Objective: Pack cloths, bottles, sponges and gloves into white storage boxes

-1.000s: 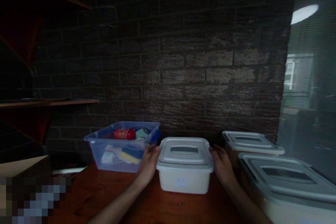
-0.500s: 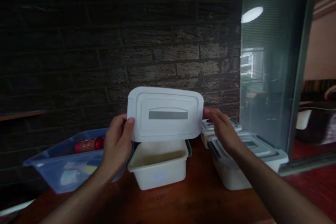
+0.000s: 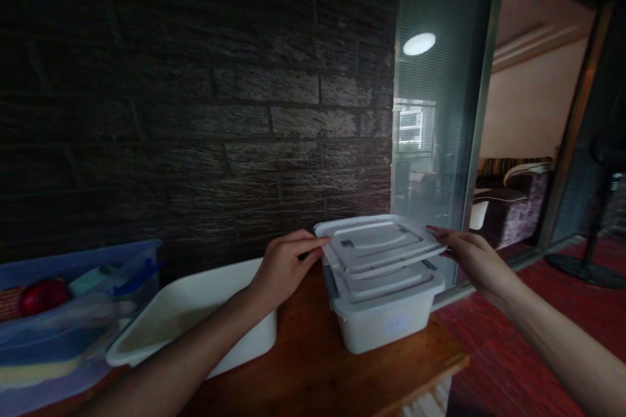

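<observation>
A white plastic lid (image 3: 376,238) is held nearly level, a little tilted, over a lidded white storage box (image 3: 386,322) on the right of the table. My left hand (image 3: 288,260) pinches the lid's left edge between thumb and fingers. At the lid's right edge, my right hand (image 3: 474,257) grips it with the fingertips. Whether the held lid touches the box lid below, I cannot tell. Beneath my left forearm stands a white storage box with no lid (image 3: 254,339), and the forearm hides part of it.
At the far left is a translucent blue bin (image 3: 141,254) with a red item (image 3: 44,298) and other things inside. The wooden table (image 3: 313,365) ends at the right, above a red floor (image 3: 508,319). A dark brick wall (image 3: 220,111) and glass panel (image 3: 435,143) stand behind.
Both hands have carried the lid right, from above the uncovered box to over the lidded one, and tipped it from upright to nearly flat. My view has turned right.
</observation>
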Demonstrator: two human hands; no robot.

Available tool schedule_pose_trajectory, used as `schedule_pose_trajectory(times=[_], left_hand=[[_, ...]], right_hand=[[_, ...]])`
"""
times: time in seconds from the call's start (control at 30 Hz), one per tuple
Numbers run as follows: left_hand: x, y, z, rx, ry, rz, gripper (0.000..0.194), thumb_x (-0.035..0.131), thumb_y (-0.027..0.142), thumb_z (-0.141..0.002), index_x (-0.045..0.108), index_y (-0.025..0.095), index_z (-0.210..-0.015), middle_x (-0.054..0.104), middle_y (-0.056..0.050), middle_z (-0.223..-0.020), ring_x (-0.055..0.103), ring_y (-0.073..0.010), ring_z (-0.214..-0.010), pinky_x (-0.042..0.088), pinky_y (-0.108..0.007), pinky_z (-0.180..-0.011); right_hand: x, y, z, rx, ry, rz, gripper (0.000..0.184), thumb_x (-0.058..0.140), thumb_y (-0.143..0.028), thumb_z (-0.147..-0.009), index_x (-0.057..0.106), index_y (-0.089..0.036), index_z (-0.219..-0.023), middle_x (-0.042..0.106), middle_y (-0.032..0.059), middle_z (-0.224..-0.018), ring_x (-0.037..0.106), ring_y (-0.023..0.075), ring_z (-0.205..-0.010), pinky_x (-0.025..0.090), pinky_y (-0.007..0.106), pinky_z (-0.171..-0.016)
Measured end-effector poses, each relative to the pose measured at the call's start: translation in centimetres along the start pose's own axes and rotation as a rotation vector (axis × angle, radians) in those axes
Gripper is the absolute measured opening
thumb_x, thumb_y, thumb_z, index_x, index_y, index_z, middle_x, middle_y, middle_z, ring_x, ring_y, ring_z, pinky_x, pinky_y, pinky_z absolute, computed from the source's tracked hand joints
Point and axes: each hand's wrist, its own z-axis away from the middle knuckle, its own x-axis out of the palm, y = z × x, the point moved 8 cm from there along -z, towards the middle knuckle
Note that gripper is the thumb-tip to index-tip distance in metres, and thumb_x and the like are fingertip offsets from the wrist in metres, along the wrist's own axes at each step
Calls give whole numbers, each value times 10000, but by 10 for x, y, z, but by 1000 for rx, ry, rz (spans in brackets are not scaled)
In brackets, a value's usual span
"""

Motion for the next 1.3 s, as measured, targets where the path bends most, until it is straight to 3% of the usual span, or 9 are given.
schedule_pose_trajectory(times=[0.13, 0.3, 0.7, 0.83, 0.93, 1.07, 1.13, 1.23, 1.3], left_hand=[[33, -14, 3, -17, -155, -61, 303, 585, 273, -968, 770, 331, -1201, 748, -48, -1029, 683, -210, -909, 497, -291, -784], [51, -27, 15, 2, -341, -162, 378, 502, 171, -1003, 733, 342, -1249, 710, -17, -1017, 668, -158, -930, 474, -255, -813], [59, -25, 28, 34, -443, -304, 377, 432, 137, -1013, 714, 255, -1234, 648, -38, -988, 637, -154, -910, 473, -254, -791], [54, -23, 26, 29, -443, -323, 434, 416, 127, -1008, 650, 274, -1343, 653, -46, -1059, 641, -163, -967, 487, -272, -845], [35, -19, 22, 21, -412, -354, 448, 435, 145, -1003, 601, 272, -1400, 656, -52, -1087, 646, -172, -995, 492, -290, -876], [-16, -18, 17, 11, -349, -440, 366, 496, 226, -997, 653, 239, -1327, 667, -60, -1098, 650, -187, -1006, 492, -308, -900], [-49, -21, 20, -18, -320, -490, 337, 512, 268, -995, 682, 226, -1283, 678, -67, -1103, 657, -194, -997, 495, -313, -895], [-98, -29, 34, -79, -272, -531, 322, 528, 301, -984, 713, 212, -1232, 695, -71, -1059, 668, -195, -954, 502, -308, -862], [-129, -40, 50, -148, -224, -516, 318, 535, 314, -976, 729, 207, -1203, 707, -71, -1048, 677, -193, -933, 508, -299, -843]], right_hand=[[-14, 15, 3, -24, 4, 161, 366, 755, -462, -758, 816, -170, -970, 763, 111, -1171, 647, 329, -1122, 453, 443, -1022], [-13, 34, 11, -34, -45, 245, 342, 752, -457, -765, 826, -189, -965, 725, 117, -1246, 594, 347, -1236, 322, 465, -1160], [-12, 47, 15, -123, -132, 439, 409, 665, -530, -841, 799, -197, -1036, 695, 132, -1280, 647, 338, -1182, 516, 411, -977], [-21, 47, 12, -108, -96, 473, 458, 642, -535, -848, 757, -191, -1128, 725, 127, -1224, 672, 325, -1138, 522, 416, -976], [-29, 31, 15, -113, 2, 490, 570, 642, -569, -850, 668, -187, -1272, 725, 133, -1189, 679, 321, -1101, 540, 431, -933], [-12, -23, 46, -374, 84, 578, 502, 638, -568, -880, 627, -267, -1281, 667, 82, -1289, 659, 297, -1120, 524, 435, -965], [14, -44, 71, -489, 8, 608, 444, 624, -533, -905, 612, -301, -1283, 658, 60, -1299, 657, 286, -1115, 534, 419, -944], [68, -54, 115, -599, -148, 688, 426, 612, -515, -918, 605, -330, -1301, 669, 48, -1280, 668, 283, -1090, 578, 381, -851], [114, -50, 143, -639, -287, 700, 470, 593, -462, -943, 544, -341, -1394, 637, 49, -1363, 628, 301, -1204, 563, 417, -960]])
